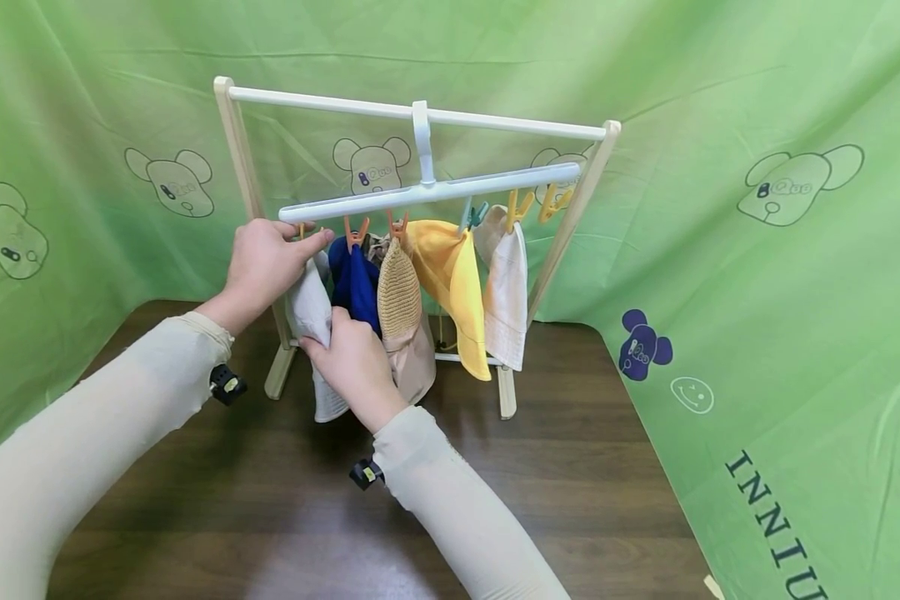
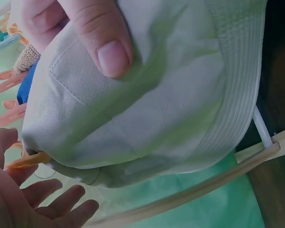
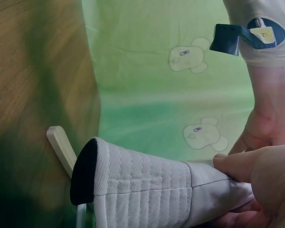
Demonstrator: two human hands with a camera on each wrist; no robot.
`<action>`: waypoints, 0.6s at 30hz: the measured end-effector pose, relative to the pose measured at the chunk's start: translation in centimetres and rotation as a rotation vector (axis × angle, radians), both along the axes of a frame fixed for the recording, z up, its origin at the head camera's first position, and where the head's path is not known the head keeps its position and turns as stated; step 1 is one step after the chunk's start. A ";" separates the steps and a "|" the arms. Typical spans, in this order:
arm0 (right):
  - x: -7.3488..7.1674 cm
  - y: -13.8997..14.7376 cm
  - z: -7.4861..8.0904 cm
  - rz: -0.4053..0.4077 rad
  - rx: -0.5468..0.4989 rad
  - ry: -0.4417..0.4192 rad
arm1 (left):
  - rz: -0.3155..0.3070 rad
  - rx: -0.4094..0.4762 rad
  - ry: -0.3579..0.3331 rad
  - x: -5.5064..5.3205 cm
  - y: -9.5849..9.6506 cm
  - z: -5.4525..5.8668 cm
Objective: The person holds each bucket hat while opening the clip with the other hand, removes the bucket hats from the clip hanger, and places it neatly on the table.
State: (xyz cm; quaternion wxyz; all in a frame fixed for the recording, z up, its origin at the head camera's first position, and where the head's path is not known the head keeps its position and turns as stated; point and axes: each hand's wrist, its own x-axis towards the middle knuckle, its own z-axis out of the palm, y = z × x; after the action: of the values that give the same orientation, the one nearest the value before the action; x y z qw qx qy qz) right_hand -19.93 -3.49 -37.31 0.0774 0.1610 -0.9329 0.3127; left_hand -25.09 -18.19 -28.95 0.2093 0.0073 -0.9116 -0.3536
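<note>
A light grey bucket hat (image 1: 309, 302) hangs at the left end of the white hanger (image 1: 378, 201). At its top, my left hand (image 1: 266, 260) pinches a yellow-orange clothespin (image 2: 31, 160) between thumb and forefinger, the other fingers spread out. My right hand (image 1: 356, 358) holds the side of the hat lower down, its thumb (image 2: 113, 57) flat on the cloth. The stitched brim (image 3: 142, 185) points downward with a dark inside showing. Right beside it a blue hat (image 1: 355, 279) hangs from an orange clothespin (image 1: 356, 233).
Farther right hang a woven beige hat (image 1: 400, 292), a yellow hat (image 1: 450, 267) and a pale cream hat (image 1: 506, 292). A spare yellow clothespin (image 1: 553, 202) hangs at the hanger's right end. The wooden rack (image 1: 570, 221) stands on a brown table (image 1: 570, 467) before green cloth (image 1: 720, 100).
</note>
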 end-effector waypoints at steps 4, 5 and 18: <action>0.0 0.1 0.1 0.000 0.000 -0.009 | -0.006 0.009 0.013 0.0 -0.1 -0.2; 0.0 0.1 0.1 0.000 -0.001 -0.013 | -0.010 0.012 0.016 0.0 -0.1 -0.2; -0.1 0.3 -0.2 -0.062 0.029 0.057 | -0.035 0.006 -0.007 0.0 -0.4 -0.2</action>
State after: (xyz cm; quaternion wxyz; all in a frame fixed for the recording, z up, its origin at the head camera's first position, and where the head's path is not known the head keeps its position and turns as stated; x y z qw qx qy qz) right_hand -19.99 -3.19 -37.50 0.1114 0.1421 -0.9393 0.2917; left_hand -25.12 -18.62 -29.19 0.1997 -0.0068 -0.9114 -0.3598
